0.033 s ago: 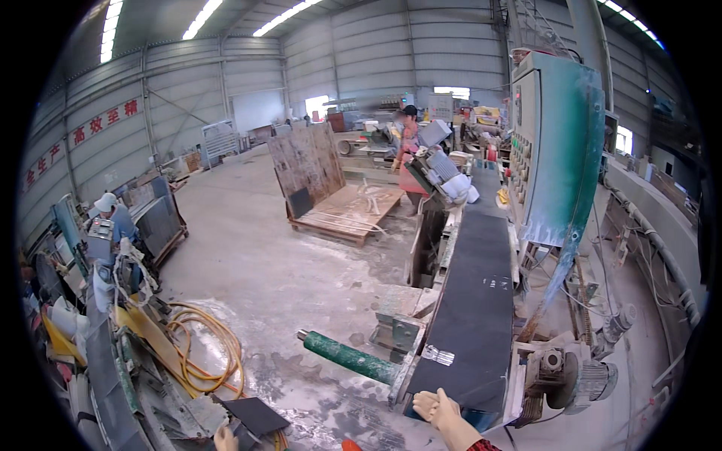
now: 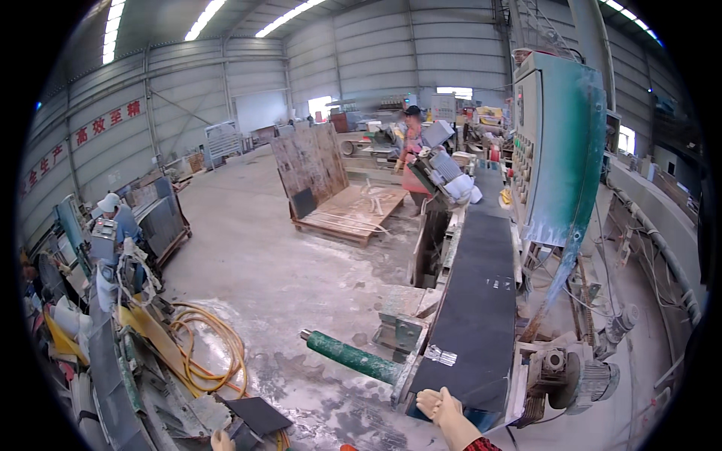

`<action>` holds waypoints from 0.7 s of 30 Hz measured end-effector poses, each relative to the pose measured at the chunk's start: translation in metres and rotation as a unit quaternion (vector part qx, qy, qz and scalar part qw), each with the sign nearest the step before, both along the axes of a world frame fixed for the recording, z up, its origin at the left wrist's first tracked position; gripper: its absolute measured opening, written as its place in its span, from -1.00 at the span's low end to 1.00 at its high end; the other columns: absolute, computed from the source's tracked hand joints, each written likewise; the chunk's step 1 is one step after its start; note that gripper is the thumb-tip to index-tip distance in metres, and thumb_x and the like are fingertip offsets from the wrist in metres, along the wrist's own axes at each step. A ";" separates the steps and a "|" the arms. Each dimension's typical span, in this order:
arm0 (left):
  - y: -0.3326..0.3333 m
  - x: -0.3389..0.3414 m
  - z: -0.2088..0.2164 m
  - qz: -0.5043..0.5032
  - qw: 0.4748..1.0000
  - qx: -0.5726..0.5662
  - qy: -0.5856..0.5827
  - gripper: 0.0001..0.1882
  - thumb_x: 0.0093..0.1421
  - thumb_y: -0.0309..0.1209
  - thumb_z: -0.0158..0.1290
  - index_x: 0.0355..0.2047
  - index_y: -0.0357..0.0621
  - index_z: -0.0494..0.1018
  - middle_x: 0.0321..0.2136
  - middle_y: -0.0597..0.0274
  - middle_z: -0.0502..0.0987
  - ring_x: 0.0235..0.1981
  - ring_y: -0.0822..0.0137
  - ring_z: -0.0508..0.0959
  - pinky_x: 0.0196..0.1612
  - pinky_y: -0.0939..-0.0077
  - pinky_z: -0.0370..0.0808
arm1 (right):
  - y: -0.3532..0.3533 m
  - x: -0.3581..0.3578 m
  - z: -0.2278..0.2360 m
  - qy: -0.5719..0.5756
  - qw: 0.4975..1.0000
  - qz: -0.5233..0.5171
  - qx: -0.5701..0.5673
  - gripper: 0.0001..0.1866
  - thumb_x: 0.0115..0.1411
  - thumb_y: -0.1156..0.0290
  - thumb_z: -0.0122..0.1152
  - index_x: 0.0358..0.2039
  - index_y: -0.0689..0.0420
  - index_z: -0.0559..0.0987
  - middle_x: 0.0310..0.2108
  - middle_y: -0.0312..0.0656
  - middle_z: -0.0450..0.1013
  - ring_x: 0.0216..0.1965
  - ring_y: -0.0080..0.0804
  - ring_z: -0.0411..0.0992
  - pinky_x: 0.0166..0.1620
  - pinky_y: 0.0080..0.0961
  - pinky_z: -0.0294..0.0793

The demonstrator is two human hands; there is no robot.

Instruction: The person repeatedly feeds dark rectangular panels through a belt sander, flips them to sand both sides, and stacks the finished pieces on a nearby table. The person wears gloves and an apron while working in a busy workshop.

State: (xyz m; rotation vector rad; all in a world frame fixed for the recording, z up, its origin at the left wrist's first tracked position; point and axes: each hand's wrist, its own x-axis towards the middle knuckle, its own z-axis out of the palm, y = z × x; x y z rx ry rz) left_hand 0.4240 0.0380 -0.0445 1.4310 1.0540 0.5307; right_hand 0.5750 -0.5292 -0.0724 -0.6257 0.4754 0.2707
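Observation:
My right hand (image 2: 444,413), in a cream glove with a red-and-black checked cuff, is at the near end of a long dark conveyor belt (image 2: 475,301). Its fingers are stretched out to the left with the thumb raised, and nothing shows in it. A silvery patch (image 2: 441,355) marks the belt just beyond. At the lower edge, only a small part of my gloved left hand (image 2: 222,441) shows; its fingers cannot be made out. Close to it lies a flat dark slab (image 2: 259,416), beside a greyish broken-edged piece (image 2: 209,413).
A green roller (image 2: 350,357) juts left from the conveyor. Motors (image 2: 590,383) and a tall green-and-grey control cabinet (image 2: 560,150) stand on the right. Yellow hose (image 2: 218,338) lies coiled at left. A wooden pallet (image 2: 353,214) stands ahead. Two co-workers (image 2: 414,158) (image 2: 124,218) are farther off.
The view has shifted very slightly. Both hands stay in nearly the same places, and the orange object at the lower edge shows less.

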 end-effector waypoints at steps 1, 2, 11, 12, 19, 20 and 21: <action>0.038 -0.039 -0.012 0.049 0.999 0.003 -0.015 -0.62 0.30 -0.34 0.08 0.09 -0.21 0.45 -0.16 0.03 0.56 -0.30 0.20 0.52 -0.28 0.31 0.51 | 0.016 0.005 -0.003 0.008 1.000 0.009 0.014 -0.31 0.48 0.03 -0.41 0.04 0.47 0.45 -0.03 0.22 0.52 -0.07 0.06 0.56 0.03 -0.09 0.60; 0.065 -0.067 -0.024 0.087 0.996 -0.001 -0.032 -0.61 0.29 -0.32 0.11 0.10 -0.16 0.45 -0.20 0.09 0.56 -0.35 0.28 0.50 -0.34 0.37 0.48 | 0.023 0.007 -0.006 0.017 1.000 0.007 0.018 -0.31 0.48 0.02 -0.41 0.01 0.47 0.47 -0.07 0.20 0.54 -0.11 0.05 0.58 0.00 -0.10 0.62; 0.108 -0.210 -0.005 0.109 0.916 0.355 0.150 -0.55 0.31 -0.32 0.04 0.12 -0.37 0.43 -0.08 -0.18 0.57 -0.12 0.01 0.56 0.02 0.22 0.49 | -0.007 0.018 -0.014 -0.014 0.996 -0.063 0.069 -0.46 0.46 0.04 -0.30 -0.23 0.15 0.61 -0.28 -0.15 0.60 -0.27 -0.19 0.60 -0.27 -0.24 0.67; 0.105 -0.228 0.023 0.107 0.913 0.359 0.163 -0.55 0.32 -0.33 0.02 0.11 -0.40 0.42 -0.04 -0.23 0.55 -0.05 -0.03 0.55 0.08 0.21 0.46 | -0.006 0.014 -0.014 0.007 0.991 -0.114 0.069 -0.40 0.46 -0.01 -0.31 -0.23 0.20 0.62 -0.27 -0.11 0.62 -0.29 -0.16 0.61 -0.28 -0.21 0.68; 0.082 -0.326 0.109 0.142 0.872 0.398 0.246 -0.47 0.38 -0.28 -0.10 0.22 -0.42 0.30 0.21 -0.29 0.35 0.26 -0.17 0.33 0.36 0.13 0.20 | -0.015 -0.072 -0.044 0.057 0.947 -0.303 -0.094 -0.39 0.43 -0.13 -0.21 0.05 0.17 0.53 -0.03 -0.07 0.57 -0.14 -0.11 0.59 -0.12 -0.22 0.66; 0.096 -0.347 0.101 0.131 0.854 0.417 0.283 -0.48 0.37 -0.28 -0.10 0.22 -0.41 0.31 0.21 -0.27 0.36 0.25 -0.17 0.32 0.36 0.11 0.19 | -0.017 -0.078 -0.059 0.071 0.948 -0.295 -0.096 -0.35 0.43 -0.15 -0.24 0.13 0.18 0.45 0.13 -0.05 0.46 0.03 -0.05 0.52 0.03 -0.12 0.57; 0.114 -0.361 0.081 0.109 0.839 0.431 0.313 -0.48 0.37 -0.28 -0.09 0.22 -0.39 0.32 0.20 -0.26 0.37 0.25 -0.18 0.32 0.36 0.08 0.18 | -0.039 -0.093 -0.091 -0.074 0.980 -0.186 -0.010 -0.34 0.43 -0.16 -0.26 0.14 0.19 0.44 0.15 -0.04 0.44 0.06 -0.02 0.49 0.07 -0.09 0.53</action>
